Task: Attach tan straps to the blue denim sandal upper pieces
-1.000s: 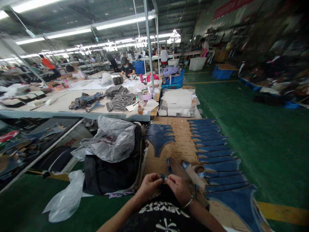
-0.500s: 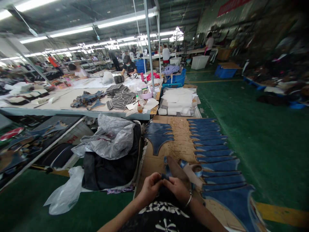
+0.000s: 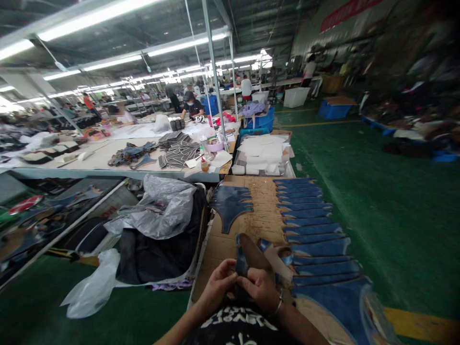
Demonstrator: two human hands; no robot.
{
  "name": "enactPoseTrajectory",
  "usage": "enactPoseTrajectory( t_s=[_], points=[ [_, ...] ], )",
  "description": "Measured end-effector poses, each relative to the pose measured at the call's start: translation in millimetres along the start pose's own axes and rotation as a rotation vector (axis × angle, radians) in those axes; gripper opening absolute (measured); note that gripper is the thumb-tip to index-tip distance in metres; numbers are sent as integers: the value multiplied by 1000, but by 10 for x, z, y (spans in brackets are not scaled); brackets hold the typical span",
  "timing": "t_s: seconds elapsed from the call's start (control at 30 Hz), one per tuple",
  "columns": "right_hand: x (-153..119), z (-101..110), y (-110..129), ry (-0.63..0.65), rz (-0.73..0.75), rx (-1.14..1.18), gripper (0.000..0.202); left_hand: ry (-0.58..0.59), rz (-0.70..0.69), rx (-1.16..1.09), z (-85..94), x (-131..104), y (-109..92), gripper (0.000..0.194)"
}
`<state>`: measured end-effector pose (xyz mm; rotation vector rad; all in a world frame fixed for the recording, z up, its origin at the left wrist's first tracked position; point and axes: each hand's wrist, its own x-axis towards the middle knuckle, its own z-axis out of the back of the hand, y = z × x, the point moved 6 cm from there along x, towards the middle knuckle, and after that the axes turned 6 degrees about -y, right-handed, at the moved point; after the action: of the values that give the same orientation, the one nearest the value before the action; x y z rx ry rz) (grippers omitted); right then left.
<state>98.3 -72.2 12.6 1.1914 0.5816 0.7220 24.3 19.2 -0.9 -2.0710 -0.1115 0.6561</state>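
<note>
Left hand (image 3: 217,282): thumb and fingertips were drawn together, apparently pinching the near end of a dark blue strip (image 3: 242,258), though the contact was partly hidden.
Right hand (image 3: 262,287): thumb and fingers were pressed together beside the left fingertips, seemingly on that strip too.
Black cloth (image 3: 151,258): it lay left of the cardboard, under crumpled translucent plastic (image 3: 168,206).
Left column: a short set of overlapping blue curved pieces (image 3: 232,211) rested on the brown cardboard sheet (image 3: 264,196).
Middle: the blue strip was between the hands, close to a brown rounded flat piece (image 3: 257,256); handling looked unfinished.
Right column: a much longer row of overlapping blue pointed pieces (image 3: 316,249) lay along the cardboard's right edge.
Progress: one item seemed in hand, with many pieces laid out; which were done and which were left could not be told.
</note>
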Motion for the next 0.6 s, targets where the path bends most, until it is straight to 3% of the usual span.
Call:
enactPoseTrajectory(
  t_s=[0.13,0.27,0.4,0.6],
  points=[
    [-11,108,-23,-86,33,-115,38,-56,122,43,21,-9,141,42],
    [-34,137,-34,-67,44,-119,32,-82,202,113,21,-32,253,41],
    [-72,89,-92,-50,43,-133,21,-91,115,200,-30,-61,240,44],
    [-70,-60,-195,7,44,-86,19,-135,-84,394,-53,-72,113,39]
  ],
)
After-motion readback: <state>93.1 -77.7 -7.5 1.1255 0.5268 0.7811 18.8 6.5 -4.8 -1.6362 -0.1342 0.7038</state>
